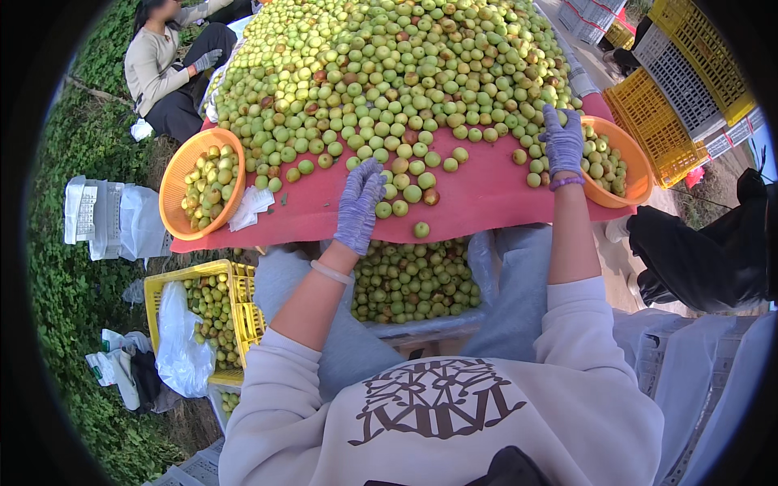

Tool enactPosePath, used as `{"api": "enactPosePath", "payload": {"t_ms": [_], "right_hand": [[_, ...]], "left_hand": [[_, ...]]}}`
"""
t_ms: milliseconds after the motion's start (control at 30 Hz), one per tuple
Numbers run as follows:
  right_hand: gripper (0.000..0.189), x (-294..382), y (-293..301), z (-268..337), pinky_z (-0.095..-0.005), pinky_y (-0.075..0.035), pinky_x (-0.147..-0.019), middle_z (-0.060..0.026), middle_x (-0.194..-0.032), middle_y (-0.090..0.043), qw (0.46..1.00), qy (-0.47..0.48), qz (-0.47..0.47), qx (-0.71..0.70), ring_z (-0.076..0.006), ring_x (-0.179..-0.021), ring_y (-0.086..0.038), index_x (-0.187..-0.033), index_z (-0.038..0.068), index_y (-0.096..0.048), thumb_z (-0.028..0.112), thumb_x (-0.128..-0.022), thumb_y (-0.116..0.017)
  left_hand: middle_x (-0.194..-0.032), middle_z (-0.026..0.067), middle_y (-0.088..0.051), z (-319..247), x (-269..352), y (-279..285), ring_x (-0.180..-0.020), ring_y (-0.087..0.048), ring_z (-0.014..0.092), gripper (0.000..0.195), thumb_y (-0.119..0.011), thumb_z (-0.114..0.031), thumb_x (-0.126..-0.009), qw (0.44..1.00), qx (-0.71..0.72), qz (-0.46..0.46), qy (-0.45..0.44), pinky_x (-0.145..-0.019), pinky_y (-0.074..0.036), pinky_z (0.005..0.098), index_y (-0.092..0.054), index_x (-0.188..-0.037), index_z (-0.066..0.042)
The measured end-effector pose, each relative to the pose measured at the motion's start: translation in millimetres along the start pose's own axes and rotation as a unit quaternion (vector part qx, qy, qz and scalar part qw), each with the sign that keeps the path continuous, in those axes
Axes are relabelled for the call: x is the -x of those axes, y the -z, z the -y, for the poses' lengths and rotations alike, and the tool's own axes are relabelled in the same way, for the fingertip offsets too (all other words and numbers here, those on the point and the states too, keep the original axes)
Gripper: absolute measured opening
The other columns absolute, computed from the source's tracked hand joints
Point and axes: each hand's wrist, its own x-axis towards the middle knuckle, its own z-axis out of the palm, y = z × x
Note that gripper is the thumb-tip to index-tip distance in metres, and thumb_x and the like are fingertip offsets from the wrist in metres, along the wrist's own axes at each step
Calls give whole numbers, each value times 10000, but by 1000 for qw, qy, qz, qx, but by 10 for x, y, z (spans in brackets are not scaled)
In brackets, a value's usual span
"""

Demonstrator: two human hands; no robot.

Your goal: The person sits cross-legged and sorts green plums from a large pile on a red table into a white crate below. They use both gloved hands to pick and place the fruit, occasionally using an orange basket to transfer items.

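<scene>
A large heap of green jujube fruits [389, 67] covers a table with a red cloth [480, 194]. My left hand [361, 203], in a striped knit glove, reaches over the cloth's front part, its fingertips beside loose fruits; whether it holds one is hidden. My right hand [563, 143], gloved too, is at the heap's right side, next to an orange basket [638, 164] partly filled with fruits; its fingers look apart, though its palm is out of sight. Another orange basket [167, 197] with yellowish fruits stands at the cloth's left corner. Between my knees, a plastic-lined crate holds many jujubes [416, 282].
At left are a yellow crate [228, 267] of fruits with a plastic bag and white crates [106, 212]. A person [159, 73] sits at upper left. Stacked yellow and grey crates [656, 121] stand at right, near a person in dark clothes [699, 255]. White papers [252, 208] lie by the left basket.
</scene>
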Motion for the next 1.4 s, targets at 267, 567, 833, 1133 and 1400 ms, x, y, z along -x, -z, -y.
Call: {"api": "enactPosePath", "payload": {"t_ms": [267,567,833,1133,1400], "right_hand": [[483,1947,-1730,275,-485,-477,-923,-188,-1275,-542,864,351,304,193,-352,-1080,-583,-1240,69,-613,424,-913,-629],[279,447,-1993,-154,-428,-518,-886,-153,-1089,-648,924,190,235,232,-337,-995,-643,-1147,76,-653,161,-881,-657],[444,326,-2154,-137,-476,-535,-866,-179,-1301,-532,763,235,362,481,-361,-1089,-639,-1323,148,-520,148,-884,-588],[337,-227,-2325,-293,-446,-520,-861,-213,-1012,-678,915,106,324,216,-367,-967,-659,-1127,82,-622,316,-885,-617],[594,-728,-2423,-99,-438,-476,-1030,-213,-1494,-403,834,114,225,491,-371,-1225,-565,-1409,113,-480,219,-846,-637]], "left_hand": [[-1317,124,-572,-214,108,14,-1217,-560,257,433,-463,-354,-1032,906,361,-24,220,-941,-521,427,-477,-1378,-93],[-1105,135,-628,-935,-319,1697,-987,-619,267,390,-657,-161,-937,806,-447,-310,-235,-848,-529,367,-525,-1292,-68],[-1553,171,-340,-1049,-475,2579,-1448,-276,386,541,-524,-374,-991,541,-695,-470,52,-1152,-183,605,-421,-1480,-165],[-1559,212,-292,-501,-767,1602,-1434,-257,448,674,-613,-426,-929,685,-643,-241,-246,-1143,-163,650,-394,-1488,-119],[-1537,198,-344,74,-697,731,-1455,-234,426,592,-578,-366,-959,695,-701,72,-145,-1187,-216,525,-442,-1451,-67]]}}
